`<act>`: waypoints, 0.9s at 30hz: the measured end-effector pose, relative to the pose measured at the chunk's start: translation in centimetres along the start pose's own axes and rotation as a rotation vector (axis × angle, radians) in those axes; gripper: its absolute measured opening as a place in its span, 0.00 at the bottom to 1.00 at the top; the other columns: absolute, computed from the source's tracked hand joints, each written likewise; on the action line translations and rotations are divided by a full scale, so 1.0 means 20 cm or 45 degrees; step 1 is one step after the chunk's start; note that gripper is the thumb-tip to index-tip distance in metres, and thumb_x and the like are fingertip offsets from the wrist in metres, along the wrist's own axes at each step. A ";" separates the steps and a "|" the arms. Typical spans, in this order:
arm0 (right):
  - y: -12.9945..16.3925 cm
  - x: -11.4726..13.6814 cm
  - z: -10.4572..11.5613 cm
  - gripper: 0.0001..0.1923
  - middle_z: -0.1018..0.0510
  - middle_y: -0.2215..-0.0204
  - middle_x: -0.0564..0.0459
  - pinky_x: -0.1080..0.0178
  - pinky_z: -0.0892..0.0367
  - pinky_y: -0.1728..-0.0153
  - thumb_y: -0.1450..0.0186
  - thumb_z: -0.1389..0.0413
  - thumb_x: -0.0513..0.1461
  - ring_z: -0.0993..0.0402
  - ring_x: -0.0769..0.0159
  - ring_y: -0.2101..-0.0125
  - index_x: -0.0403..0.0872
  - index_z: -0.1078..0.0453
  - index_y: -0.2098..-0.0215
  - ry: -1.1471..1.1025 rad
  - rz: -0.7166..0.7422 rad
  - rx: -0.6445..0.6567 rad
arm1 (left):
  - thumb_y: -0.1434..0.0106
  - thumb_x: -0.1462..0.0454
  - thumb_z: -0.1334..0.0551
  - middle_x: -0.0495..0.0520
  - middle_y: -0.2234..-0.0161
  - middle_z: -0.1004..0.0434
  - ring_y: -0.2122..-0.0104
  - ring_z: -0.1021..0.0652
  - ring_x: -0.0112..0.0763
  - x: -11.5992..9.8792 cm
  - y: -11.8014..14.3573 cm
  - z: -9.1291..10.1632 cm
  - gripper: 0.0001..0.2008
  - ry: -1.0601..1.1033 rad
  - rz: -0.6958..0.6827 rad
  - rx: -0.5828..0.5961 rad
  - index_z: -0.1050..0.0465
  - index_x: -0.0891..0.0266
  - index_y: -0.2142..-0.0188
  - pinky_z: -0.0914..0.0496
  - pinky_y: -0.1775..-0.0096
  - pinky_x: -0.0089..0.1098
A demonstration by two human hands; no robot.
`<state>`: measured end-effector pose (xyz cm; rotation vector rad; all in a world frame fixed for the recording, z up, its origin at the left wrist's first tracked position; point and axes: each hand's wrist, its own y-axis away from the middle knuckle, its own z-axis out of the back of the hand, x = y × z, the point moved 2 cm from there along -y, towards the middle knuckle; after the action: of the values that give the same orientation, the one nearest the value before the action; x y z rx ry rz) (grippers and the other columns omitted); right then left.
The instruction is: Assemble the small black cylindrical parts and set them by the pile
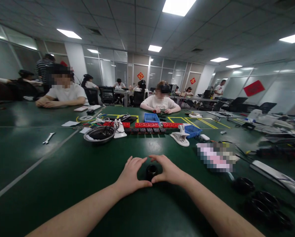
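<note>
A small black cylindrical part [151,171] stands on the green table [63,171] in front of me. My left hand [132,176] cups it from the left and my right hand [167,171] from the right, thumbs and fingers curved around it. Both hands touch the part and together form a ring about it. The lower half of the part is hidden behind my thumbs.
A metal bowl [99,134], red and black blocks in a row [147,126], blue bins [192,130], a white clamp [180,136] and a wrench [48,138] lie farther back. Black rings [267,199] sit at the right. Several people sit across the table.
</note>
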<state>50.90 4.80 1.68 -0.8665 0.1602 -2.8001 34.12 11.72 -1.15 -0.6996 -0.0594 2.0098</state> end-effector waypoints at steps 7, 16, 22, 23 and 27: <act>0.02 -0.14 0.00 0.33 0.32 0.58 0.50 0.59 0.42 0.57 0.55 0.39 0.39 0.36 0.62 0.59 0.46 0.41 0.51 -0.345 -0.104 0.279 | 0.58 0.49 0.36 0.53 0.54 0.33 0.52 0.36 0.40 -0.04 -0.05 -0.01 0.34 0.136 -0.011 0.013 0.39 0.56 0.51 0.50 0.47 0.44; -0.04 -0.11 -0.06 0.25 0.29 0.62 0.54 0.63 0.41 0.61 0.51 0.41 0.37 0.35 0.65 0.62 0.46 0.37 0.55 -0.358 0.070 0.326 | 0.52 0.61 0.36 0.51 0.60 0.31 0.58 0.32 0.36 -0.05 -0.06 -0.05 0.21 0.415 0.053 0.032 0.34 0.57 0.56 0.38 0.55 0.35; -0.05 -0.13 -0.09 0.17 0.28 0.68 0.56 0.66 0.41 0.67 0.51 0.41 0.44 0.34 0.65 0.67 0.45 0.32 0.64 -0.104 0.050 0.277 | 0.53 0.61 0.36 0.52 0.60 0.33 0.59 0.32 0.35 -0.06 -0.05 -0.03 0.23 0.433 0.036 -0.003 0.35 0.58 0.56 0.36 0.58 0.34; -0.04 -0.12 -0.10 0.19 0.28 0.69 0.56 0.66 0.41 0.69 0.52 0.41 0.45 0.33 0.66 0.68 0.46 0.32 0.64 -0.074 0.022 0.255 | 0.53 0.61 0.36 0.51 0.62 0.33 0.61 0.31 0.34 -0.06 -0.05 -0.03 0.21 0.432 0.039 0.006 0.34 0.58 0.58 0.36 0.59 0.34; -0.06 -0.06 -0.16 0.23 0.28 0.73 0.54 0.67 0.44 0.76 0.54 0.43 0.52 0.33 0.66 0.74 0.44 0.34 0.68 0.201 -0.182 0.096 | 0.56 0.63 0.34 0.50 0.66 0.33 0.66 0.31 0.33 -0.05 -0.05 -0.04 0.19 0.415 0.198 -0.065 0.33 0.60 0.63 0.34 0.64 0.32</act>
<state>49.92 6.32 -1.43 -0.6644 0.0161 -2.9860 35.71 11.36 -1.04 -1.0846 0.1408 2.0203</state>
